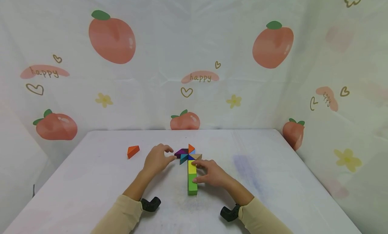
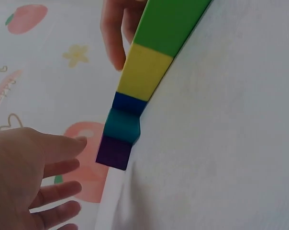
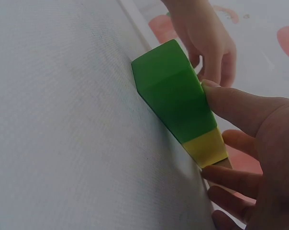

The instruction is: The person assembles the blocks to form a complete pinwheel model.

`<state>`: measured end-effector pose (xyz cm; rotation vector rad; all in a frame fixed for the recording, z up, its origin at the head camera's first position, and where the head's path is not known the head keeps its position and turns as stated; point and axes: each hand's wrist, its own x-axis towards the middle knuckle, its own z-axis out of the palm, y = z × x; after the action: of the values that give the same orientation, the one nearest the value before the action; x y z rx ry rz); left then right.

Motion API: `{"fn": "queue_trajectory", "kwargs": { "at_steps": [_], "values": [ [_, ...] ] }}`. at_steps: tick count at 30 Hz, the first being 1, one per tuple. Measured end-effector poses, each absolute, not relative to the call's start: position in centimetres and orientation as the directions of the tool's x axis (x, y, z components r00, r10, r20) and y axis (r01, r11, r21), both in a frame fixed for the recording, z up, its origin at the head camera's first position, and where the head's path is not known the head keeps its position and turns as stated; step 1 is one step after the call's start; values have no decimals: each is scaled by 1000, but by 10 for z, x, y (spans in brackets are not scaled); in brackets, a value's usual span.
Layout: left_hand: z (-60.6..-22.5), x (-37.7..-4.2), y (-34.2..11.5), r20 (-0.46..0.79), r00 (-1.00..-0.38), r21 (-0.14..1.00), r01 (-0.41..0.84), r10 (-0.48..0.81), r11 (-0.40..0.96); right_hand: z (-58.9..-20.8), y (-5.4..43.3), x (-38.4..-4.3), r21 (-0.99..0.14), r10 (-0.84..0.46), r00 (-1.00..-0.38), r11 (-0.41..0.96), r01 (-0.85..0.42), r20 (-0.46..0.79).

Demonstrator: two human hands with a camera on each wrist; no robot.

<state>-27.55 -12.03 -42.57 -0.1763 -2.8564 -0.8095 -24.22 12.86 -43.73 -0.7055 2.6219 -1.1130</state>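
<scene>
A row of a green block [image 1: 192,186] and a yellow block [image 1: 191,168] lies on the table, leading to a pinwheel of small wedge blocks. This cluster has a purple block [image 1: 182,151], a teal block [image 1: 183,157], an orange triangle [image 1: 191,148], a dark blue piece [image 1: 191,158], a light blue piece and a tan triangle [image 1: 198,156]. With loosely bent fingers, my right hand [image 1: 213,174] touches the row: thumb at the green block's side, index finger at the yellow one. Beside the purple block, my left hand [image 1: 157,158] holds nothing, its thumb and fingers apart.
A loose orange wedge block [image 1: 132,152] lies on the white table [image 1: 100,187], left of the left hand. Behind the table's far edge hangs a cloth [image 1: 157,102] printed with peaches. Dark wrist cameras [image 1: 151,204] stick out from both wrists.
</scene>
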Motion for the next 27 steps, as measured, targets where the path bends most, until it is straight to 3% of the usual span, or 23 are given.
{"fn": "queue_trajectory", "kwargs": {
  "at_steps": [15, 27],
  "values": [
    [-410, -284, -158, 312, -933, 467, 315, 180, 826, -438, 129, -242, -725, -509, -861, 592, -352, 2],
    [-399, -300, -197, 325, -928, 419, 314, 182, 852, -440, 129, -241, -719, -499, -866, 602, -348, 1]
  ]
}}
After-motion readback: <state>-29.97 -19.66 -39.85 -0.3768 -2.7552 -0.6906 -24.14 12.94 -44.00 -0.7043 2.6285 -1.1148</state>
